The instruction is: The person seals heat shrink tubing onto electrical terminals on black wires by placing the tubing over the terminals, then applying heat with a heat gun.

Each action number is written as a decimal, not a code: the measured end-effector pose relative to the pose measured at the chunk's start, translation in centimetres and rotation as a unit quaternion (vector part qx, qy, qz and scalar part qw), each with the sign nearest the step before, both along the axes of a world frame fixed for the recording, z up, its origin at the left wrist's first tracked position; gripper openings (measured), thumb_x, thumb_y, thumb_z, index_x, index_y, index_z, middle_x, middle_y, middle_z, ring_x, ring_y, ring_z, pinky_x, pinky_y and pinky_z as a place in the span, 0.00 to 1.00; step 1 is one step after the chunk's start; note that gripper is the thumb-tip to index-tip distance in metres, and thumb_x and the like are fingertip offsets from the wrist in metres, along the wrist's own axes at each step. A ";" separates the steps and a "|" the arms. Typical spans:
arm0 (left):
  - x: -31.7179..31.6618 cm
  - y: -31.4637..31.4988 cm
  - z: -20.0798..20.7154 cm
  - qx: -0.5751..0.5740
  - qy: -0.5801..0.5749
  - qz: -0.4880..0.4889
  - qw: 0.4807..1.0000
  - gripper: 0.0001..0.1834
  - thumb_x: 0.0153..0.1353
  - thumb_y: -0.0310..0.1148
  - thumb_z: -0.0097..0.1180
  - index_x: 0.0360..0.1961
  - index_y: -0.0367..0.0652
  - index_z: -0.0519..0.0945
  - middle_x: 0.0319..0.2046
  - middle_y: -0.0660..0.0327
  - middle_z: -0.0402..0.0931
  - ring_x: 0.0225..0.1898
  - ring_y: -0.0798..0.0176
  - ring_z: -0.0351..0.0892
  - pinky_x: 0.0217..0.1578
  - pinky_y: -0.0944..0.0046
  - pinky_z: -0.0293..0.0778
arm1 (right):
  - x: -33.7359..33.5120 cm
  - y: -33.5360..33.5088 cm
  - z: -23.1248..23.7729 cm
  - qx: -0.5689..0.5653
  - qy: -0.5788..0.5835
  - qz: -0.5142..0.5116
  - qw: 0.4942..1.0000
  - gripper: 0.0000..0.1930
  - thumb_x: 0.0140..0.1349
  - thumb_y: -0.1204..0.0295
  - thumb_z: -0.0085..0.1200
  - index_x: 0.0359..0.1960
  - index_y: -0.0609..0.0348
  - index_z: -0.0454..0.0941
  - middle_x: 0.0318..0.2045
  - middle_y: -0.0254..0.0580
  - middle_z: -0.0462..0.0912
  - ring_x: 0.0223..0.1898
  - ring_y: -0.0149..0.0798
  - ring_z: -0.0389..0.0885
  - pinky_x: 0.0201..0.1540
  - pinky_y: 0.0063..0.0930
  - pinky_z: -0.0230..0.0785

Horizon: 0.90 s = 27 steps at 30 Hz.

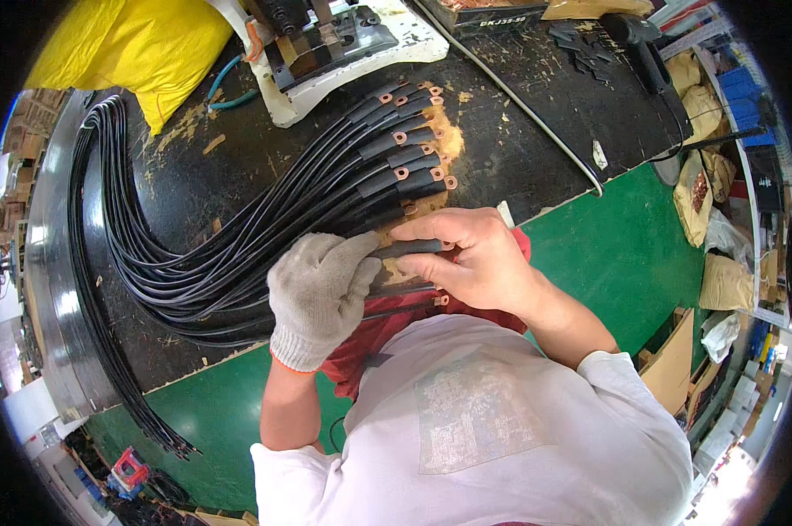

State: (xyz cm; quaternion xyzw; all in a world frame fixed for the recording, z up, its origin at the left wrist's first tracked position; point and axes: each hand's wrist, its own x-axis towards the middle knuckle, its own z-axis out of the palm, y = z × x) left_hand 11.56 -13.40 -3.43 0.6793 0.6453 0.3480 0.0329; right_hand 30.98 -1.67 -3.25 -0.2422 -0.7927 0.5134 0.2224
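Observation:
My left hand (319, 294), in a grey knit glove, is closed around a black cable near its end. My bare right hand (484, 259) pinches the black sleeve (412, 249) on that same cable end between thumb and fingers. A bit of copper lug shows at the sleeve's tip, partly hidden by the right fingers. Just beneath, nearer to me, lies another cable end with a copper lug (442, 301). Beyond my hands a thick bundle of black cables (164, 254) curves over the table, its sleeved ends and copper lugs (402, 174) fanned out in a row.
A white-based press (361, 54) stands at the table's far side, beside a yellow bag (142, 53). Small black tube pieces (580, 53) and a black heat-gun-like tool (646, 61) lie far right. A grey cord (519, 101) crosses the dark table (264, 158). Sacks (694, 197) line the right.

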 end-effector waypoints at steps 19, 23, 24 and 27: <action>0.0 1.1 2.0 -0.058 0.273 0.030 0.960 0.14 0.56 0.38 0.66 0.45 0.57 0.86 0.25 0.65 0.65 0.31 0.56 0.73 0.37 0.52 0.69 | 12.8 31.6 -3.8 0.474 -0.224 -0.283 0.803 0.16 0.67 0.63 0.61 0.53 0.55 0.85 0.47 0.52 0.86 0.51 0.57 0.83 0.57 0.43 0.75; -0.6 2.2 1.0 -0.034 0.300 0.061 0.951 0.15 0.57 0.39 0.66 0.46 0.60 0.85 0.23 0.68 0.66 0.27 0.60 0.72 0.31 0.55 0.68 | 12.5 33.9 -4.3 0.437 -0.305 -0.246 0.810 0.17 0.69 0.59 0.60 0.54 0.51 0.86 0.49 0.51 0.83 0.53 0.55 0.81 0.58 0.45 0.73; -0.7 2.1 0.8 -0.031 0.302 0.073 0.950 0.15 0.57 0.39 0.66 0.46 0.60 0.86 0.22 0.68 0.66 0.25 0.61 0.72 0.29 0.57 0.68 | 12.6 34.4 -4.7 0.437 -0.299 -0.235 0.815 0.16 0.69 0.59 0.60 0.53 0.51 0.86 0.49 0.50 0.83 0.53 0.55 0.81 0.57 0.45 0.73; -0.3 2.1 0.7 -0.053 0.299 0.091 0.948 0.15 0.56 0.38 0.69 0.46 0.58 0.88 0.23 0.67 0.71 0.27 0.59 0.74 0.29 0.56 0.71 | 12.3 33.4 -5.4 0.461 -0.274 -0.254 0.805 0.14 0.69 0.61 0.60 0.50 0.51 0.87 0.48 0.49 0.84 0.52 0.56 0.82 0.56 0.44 0.74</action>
